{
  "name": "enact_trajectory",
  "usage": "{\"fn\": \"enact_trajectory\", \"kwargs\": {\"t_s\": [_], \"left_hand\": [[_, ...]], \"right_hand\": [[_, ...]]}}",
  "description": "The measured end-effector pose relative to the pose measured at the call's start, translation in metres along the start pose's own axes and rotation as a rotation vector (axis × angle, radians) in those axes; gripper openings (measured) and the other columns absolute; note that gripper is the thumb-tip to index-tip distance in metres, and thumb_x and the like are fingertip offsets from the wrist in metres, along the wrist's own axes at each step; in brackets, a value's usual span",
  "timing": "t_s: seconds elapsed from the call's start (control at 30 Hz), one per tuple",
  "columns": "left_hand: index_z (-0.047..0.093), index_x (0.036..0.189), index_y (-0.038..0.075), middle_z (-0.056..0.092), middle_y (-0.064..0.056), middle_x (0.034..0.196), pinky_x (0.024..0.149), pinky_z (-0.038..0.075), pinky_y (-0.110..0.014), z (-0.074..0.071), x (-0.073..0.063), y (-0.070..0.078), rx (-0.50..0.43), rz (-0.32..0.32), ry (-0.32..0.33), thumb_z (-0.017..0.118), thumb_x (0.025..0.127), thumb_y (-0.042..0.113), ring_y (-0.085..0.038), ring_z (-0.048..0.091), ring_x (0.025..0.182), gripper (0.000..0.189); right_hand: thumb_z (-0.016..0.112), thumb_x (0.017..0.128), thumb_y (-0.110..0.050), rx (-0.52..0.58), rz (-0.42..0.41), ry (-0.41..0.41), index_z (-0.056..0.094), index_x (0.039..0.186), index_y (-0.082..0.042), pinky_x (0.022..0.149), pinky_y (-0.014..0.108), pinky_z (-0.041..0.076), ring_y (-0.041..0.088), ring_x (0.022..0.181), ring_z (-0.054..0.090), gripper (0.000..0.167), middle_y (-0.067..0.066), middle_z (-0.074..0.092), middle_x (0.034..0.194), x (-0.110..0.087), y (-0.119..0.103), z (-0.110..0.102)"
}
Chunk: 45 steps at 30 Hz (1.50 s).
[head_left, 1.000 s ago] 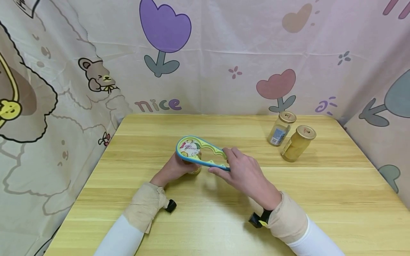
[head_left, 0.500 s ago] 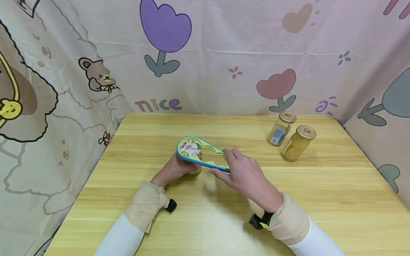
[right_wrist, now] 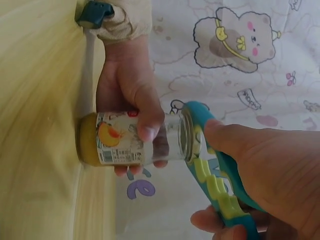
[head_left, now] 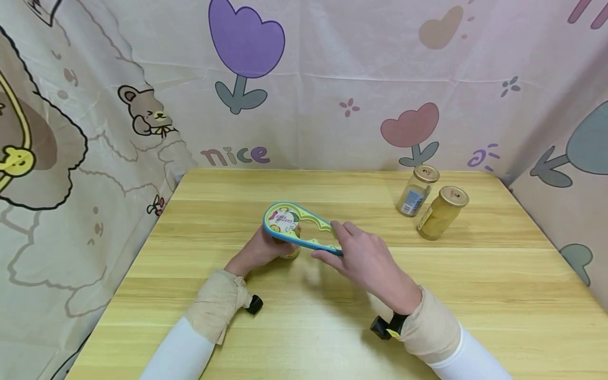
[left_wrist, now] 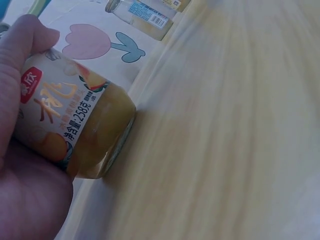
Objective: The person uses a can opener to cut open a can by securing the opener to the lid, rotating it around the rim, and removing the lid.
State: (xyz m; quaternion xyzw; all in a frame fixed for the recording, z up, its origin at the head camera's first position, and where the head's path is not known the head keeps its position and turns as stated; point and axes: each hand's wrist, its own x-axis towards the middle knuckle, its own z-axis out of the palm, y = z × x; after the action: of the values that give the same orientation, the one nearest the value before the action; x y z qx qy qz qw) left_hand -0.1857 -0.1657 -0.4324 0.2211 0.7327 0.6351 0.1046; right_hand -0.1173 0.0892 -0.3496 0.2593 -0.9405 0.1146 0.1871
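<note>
A glass jar of peaches (left_wrist: 102,135) with a printed label stands on the table, the left hand (head_left: 260,250) wrapped round its body. In the head view that hand and the jar opener cover most of it. The right hand (head_left: 370,264) grips the handles of a blue and yellow-green jar opener (head_left: 309,243). Its wide looped end sits around the jar's top, with a printed lid face (head_left: 283,219) showing inside the loop. In the right wrist view, the left thumb lies across the label and the opener (right_wrist: 200,117) meets the jar's mouth.
Two more jars stand at the back right: a clear one with a blue label (head_left: 415,194) and one with yellowish contents (head_left: 442,214). Both wear gold lids. A printed cloth (head_left: 323,95) hangs behind the wooden table (head_left: 309,338).
Both hands and the jar opener drift very slightly to the right. Their grips look the same, and the two jars at the back right stay put.
</note>
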Motion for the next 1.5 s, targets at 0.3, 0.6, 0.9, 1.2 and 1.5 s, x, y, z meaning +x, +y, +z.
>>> {"fn": "enact_trajectory", "kwargs": {"t_s": [0.3, 0.6, 0.9, 1.2, 1.5], "left_hand": [[0.052, 0.136, 0.003, 0.06, -0.03, 0.13, 0.093, 0.051, -0.019, 0.0, 0.0, 0.001, 0.015, -0.006, -0.027, 0.077, 0.087, -0.001, -0.009, 0.061, 0.108, 0.055], [0.046, 0.142, 0.002, 0.061, -0.032, 0.132, 0.089, 0.052, -0.022, -0.001, -0.002, 0.003, -0.01, -0.022, -0.071, 0.078, 0.089, 0.001, -0.011, 0.061, 0.104, 0.063], [0.051, 0.135, -0.006, 0.069, -0.015, 0.12, 0.089, 0.052, -0.023, -0.001, -0.002, 0.004, 0.013, 0.036, -0.111, 0.078, 0.085, -0.006, -0.011, 0.062, 0.097, 0.057], [0.056, 0.131, 0.001, 0.07, 0.003, 0.115, 0.091, 0.052, -0.025, -0.002, -0.002, 0.005, 0.024, 0.037, -0.161, 0.078, 0.086, -0.005, -0.012, 0.063, 0.095, 0.051], [0.061, 0.128, 0.004, 0.068, 0.003, 0.117, 0.091, 0.051, -0.024, -0.004, -0.003, 0.005, 0.056, 0.014, -0.188, 0.08, 0.085, -0.002, -0.012, 0.061, 0.098, 0.047]], "right_hand": [[0.076, 0.086, -0.06, 0.056, 0.032, -0.064, 0.065, 0.111, -0.009, 0.046, 0.024, 0.04, 0.009, 0.054, 0.048, 0.058, -0.003, 0.057, 0.076, 0.003, 0.006, -0.003], [0.08, 0.083, -0.056, 0.107, -0.008, -0.055, 0.068, 0.115, -0.009, 0.051, 0.026, 0.048, 0.01, 0.059, 0.058, 0.058, 0.002, 0.068, 0.083, 0.004, 0.015, -0.003], [0.081, 0.083, -0.055, 0.124, -0.069, -0.037, 0.069, 0.118, -0.01, 0.057, 0.031, 0.055, 0.013, 0.067, 0.067, 0.058, 0.001, 0.071, 0.086, 0.006, 0.025, -0.002], [0.08, 0.083, -0.056, 0.145, -0.102, -0.067, 0.069, 0.131, -0.008, 0.063, 0.035, 0.059, 0.015, 0.074, 0.072, 0.068, 0.003, 0.075, 0.094, 0.008, 0.034, -0.004], [0.082, 0.081, -0.055, 0.143, -0.151, -0.071, 0.069, 0.131, -0.009, 0.063, 0.03, 0.057, 0.008, 0.071, 0.067, 0.069, 0.0, 0.073, 0.09, 0.01, 0.041, -0.008]]}}
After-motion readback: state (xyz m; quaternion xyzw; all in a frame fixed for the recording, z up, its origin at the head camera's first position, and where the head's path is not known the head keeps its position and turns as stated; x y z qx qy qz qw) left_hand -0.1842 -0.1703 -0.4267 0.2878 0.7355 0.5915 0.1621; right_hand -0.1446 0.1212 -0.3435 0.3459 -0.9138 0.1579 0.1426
